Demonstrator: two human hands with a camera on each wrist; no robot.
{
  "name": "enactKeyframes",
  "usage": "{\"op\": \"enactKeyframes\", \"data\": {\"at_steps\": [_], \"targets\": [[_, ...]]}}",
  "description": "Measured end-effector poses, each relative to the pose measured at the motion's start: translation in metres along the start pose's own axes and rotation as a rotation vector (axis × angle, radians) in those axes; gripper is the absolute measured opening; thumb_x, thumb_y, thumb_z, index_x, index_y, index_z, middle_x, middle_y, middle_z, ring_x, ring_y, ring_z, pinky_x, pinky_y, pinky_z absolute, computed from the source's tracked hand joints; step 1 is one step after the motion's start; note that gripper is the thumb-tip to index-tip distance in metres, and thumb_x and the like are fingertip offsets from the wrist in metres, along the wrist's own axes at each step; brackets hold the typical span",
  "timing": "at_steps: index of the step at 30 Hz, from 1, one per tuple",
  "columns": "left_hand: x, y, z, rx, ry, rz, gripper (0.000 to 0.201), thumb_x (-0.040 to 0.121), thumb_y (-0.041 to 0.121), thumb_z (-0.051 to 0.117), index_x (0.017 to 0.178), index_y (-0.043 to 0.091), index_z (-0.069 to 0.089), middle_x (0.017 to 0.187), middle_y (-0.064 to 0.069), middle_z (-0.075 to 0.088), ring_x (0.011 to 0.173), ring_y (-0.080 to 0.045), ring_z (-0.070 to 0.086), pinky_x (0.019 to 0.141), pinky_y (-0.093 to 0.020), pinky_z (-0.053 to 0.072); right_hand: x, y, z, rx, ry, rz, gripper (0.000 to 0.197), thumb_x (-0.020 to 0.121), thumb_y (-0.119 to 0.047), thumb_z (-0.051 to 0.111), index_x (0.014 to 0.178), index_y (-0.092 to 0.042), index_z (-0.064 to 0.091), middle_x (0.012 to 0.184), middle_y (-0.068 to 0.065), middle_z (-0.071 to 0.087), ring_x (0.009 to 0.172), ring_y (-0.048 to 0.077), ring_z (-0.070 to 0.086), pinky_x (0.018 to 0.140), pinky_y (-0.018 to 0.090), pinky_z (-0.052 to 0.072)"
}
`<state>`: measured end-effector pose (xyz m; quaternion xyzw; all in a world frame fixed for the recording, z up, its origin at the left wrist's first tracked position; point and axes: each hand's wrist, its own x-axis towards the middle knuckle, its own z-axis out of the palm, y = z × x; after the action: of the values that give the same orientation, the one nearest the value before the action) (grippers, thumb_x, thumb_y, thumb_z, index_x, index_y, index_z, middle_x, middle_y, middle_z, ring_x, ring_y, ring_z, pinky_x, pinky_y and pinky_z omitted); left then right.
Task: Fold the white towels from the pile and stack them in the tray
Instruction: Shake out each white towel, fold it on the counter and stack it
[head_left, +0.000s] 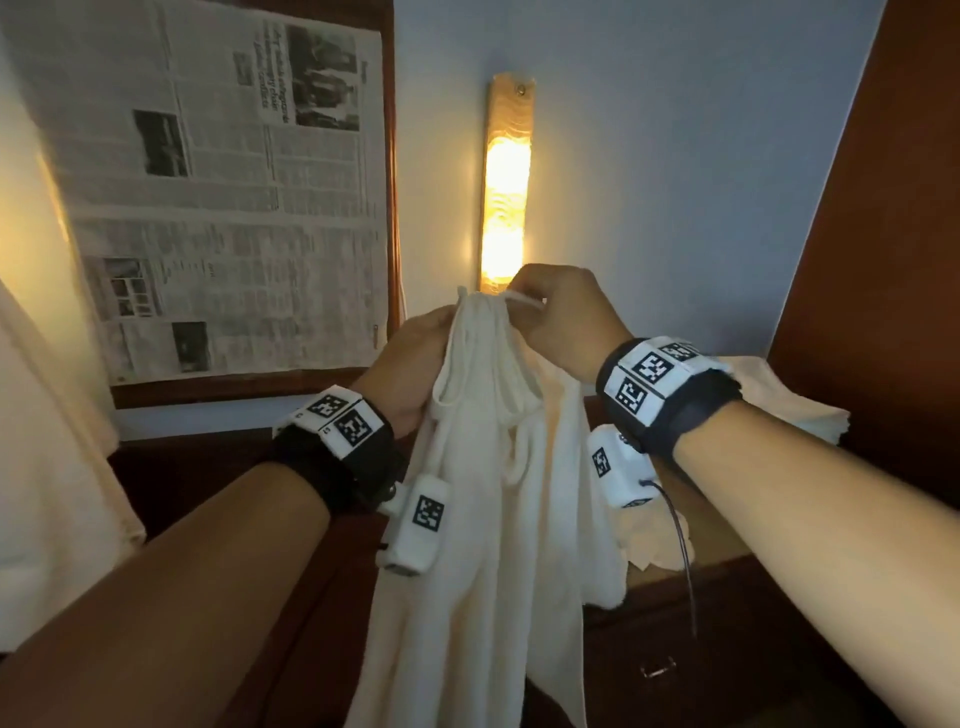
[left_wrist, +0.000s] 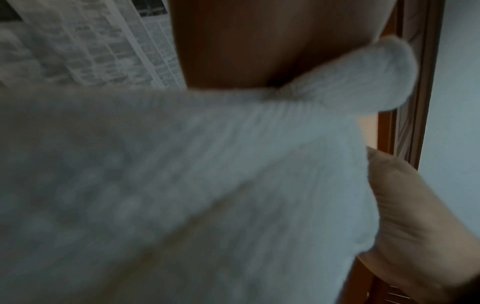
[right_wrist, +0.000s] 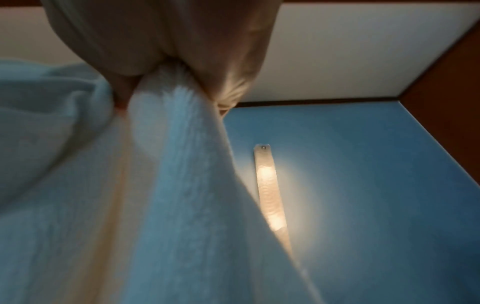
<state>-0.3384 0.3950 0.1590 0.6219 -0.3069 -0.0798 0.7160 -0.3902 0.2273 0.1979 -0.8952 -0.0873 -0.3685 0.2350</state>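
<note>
A white towel (head_left: 488, 493) hangs in long folds in front of me, held up at its top edge by both hands. My left hand (head_left: 415, 358) grips the bunched top from the left. My right hand (head_left: 561, 317) pinches the top hem just to the right, the two hands close together. In the left wrist view the towel (left_wrist: 182, 185) fills most of the frame, gathered under the fingers (left_wrist: 246, 45). In the right wrist view the cloth (right_wrist: 168, 185) runs down from the pinching fingers (right_wrist: 161, 41). More white towels (head_left: 779, 400) lie piled at the right. No tray shows.
A dark wooden cabinet (head_left: 727, 623) with a drawer handle (head_left: 657, 667) stands below the hands. A lit wall lamp (head_left: 506, 197) glows behind them. A newspaper sheet (head_left: 218, 197) covers a framed panel at the left. A wooden panel (head_left: 893, 208) rises at the right.
</note>
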Motion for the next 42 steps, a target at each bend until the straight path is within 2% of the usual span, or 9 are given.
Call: {"op": "enactKeyframes", "data": {"at_steps": [4, 7, 10, 13, 19, 27, 31, 35, 42], "targets": [[0.017, 0.003, 0.018, 0.078, 0.095, 0.059, 0.030, 0.101, 0.038, 0.058, 0.094, 0.014, 0.075, 0.090, -0.008, 0.073, 0.086, -0.025, 0.069, 0.090, -0.045, 0.055, -0.005, 0.020, -0.014, 0.061, -0.031, 0.052, 0.039, 0.087, -0.034, 0.068, 0.069, -0.001, 0.057, 0.065, 0.011, 0.053, 0.061, 0.016, 0.046, 0.060, 0.030, 0.035], [0.029, 0.010, 0.025, 0.131, 0.147, 0.122, 0.042, 0.099, 0.045, 0.059, 0.097, 0.006, 0.073, 0.096, -0.018, 0.069, 0.091, -0.033, 0.067, 0.098, -0.058, 0.050, -0.021, 0.043, -0.017, 0.162, -0.124, 0.038, 0.035, 0.087, -0.029, 0.073, 0.062, -0.020, 0.050, 0.061, -0.010, 0.048, 0.057, 0.006, 0.044, 0.058, 0.019, 0.035], [0.037, 0.022, 0.025, 0.109, 0.191, 0.145, 0.028, 0.098, 0.036, 0.062, 0.077, 0.025, 0.077, 0.090, -0.009, 0.069, 0.088, -0.025, 0.065, 0.096, -0.051, 0.052, -0.043, 0.089, -0.011, 0.087, -0.239, 0.132, 0.018, 0.092, -0.030, 0.067, 0.074, -0.027, 0.066, 0.074, -0.007, 0.068, 0.067, 0.005, 0.061, 0.065, 0.018, 0.044], [0.040, 0.027, 0.029, 0.155, 0.176, 0.144, 0.028, 0.101, 0.031, 0.059, 0.078, 0.021, 0.072, 0.081, -0.002, 0.067, 0.080, -0.018, 0.064, 0.085, -0.042, 0.052, -0.056, 0.134, 0.002, 0.068, -0.208, 0.213, 0.030, 0.095, -0.029, 0.062, 0.080, -0.005, 0.070, 0.078, 0.008, 0.069, 0.072, 0.020, 0.061, 0.069, 0.031, 0.045], [0.039, 0.013, 0.042, 0.263, 0.124, 0.081, 0.028, 0.102, 0.031, 0.055, 0.083, 0.017, 0.071, 0.081, -0.002, 0.068, 0.076, -0.014, 0.063, 0.080, -0.034, 0.051, -0.019, 0.154, 0.002, 0.258, -0.029, 0.323, 0.021, 0.096, -0.008, 0.052, 0.088, -0.017, 0.069, 0.089, 0.001, 0.068, 0.081, 0.015, 0.062, 0.072, 0.029, 0.048], [0.041, -0.010, 0.057, 0.096, 0.160, -0.003, 0.034, 0.101, 0.039, 0.049, 0.095, 0.013, 0.070, 0.078, 0.002, 0.072, 0.074, -0.010, 0.069, 0.067, -0.025, 0.055, 0.033, 0.085, -0.016, 0.337, -0.079, -0.110, 0.011, 0.092, -0.012, 0.063, 0.086, -0.014, 0.071, 0.081, -0.005, 0.068, 0.074, 0.005, 0.059, 0.070, 0.016, 0.044], [0.049, -0.007, 0.060, 0.051, 0.224, 0.017, 0.033, 0.101, 0.031, 0.057, 0.112, 0.004, 0.070, 0.101, -0.013, 0.071, 0.093, -0.025, 0.068, 0.088, -0.043, 0.056, 0.041, 0.086, -0.013, 0.320, -0.081, -0.092, 0.030, 0.093, -0.028, 0.064, 0.067, -0.015, 0.059, 0.065, -0.001, 0.058, 0.063, 0.011, 0.048, 0.061, 0.025, 0.039], [0.054, 0.002, 0.056, 0.128, 0.332, 0.118, 0.019, 0.096, 0.028, 0.065, 0.092, 0.012, 0.075, 0.104, -0.020, 0.070, 0.097, -0.033, 0.066, 0.101, -0.060, 0.049, 0.026, 0.102, -0.003, 0.450, -0.239, -0.030, 0.040, 0.092, -0.036, 0.060, 0.079, 0.001, 0.064, 0.073, 0.017, 0.063, 0.063, 0.021, 0.053, 0.067, 0.031, 0.040], [0.038, 0.025, 0.022, 0.137, 0.369, 0.184, 0.021, 0.102, 0.025, 0.057, 0.090, 0.018, 0.072, 0.093, -0.004, 0.072, 0.089, -0.020, 0.069, 0.092, -0.044, 0.056, -0.016, 0.151, 0.009, 0.090, -0.535, 0.097, 0.037, 0.090, -0.037, 0.067, 0.071, -0.004, 0.065, 0.070, 0.007, 0.064, 0.061, 0.016, 0.057, 0.065, 0.033, 0.045]]}}
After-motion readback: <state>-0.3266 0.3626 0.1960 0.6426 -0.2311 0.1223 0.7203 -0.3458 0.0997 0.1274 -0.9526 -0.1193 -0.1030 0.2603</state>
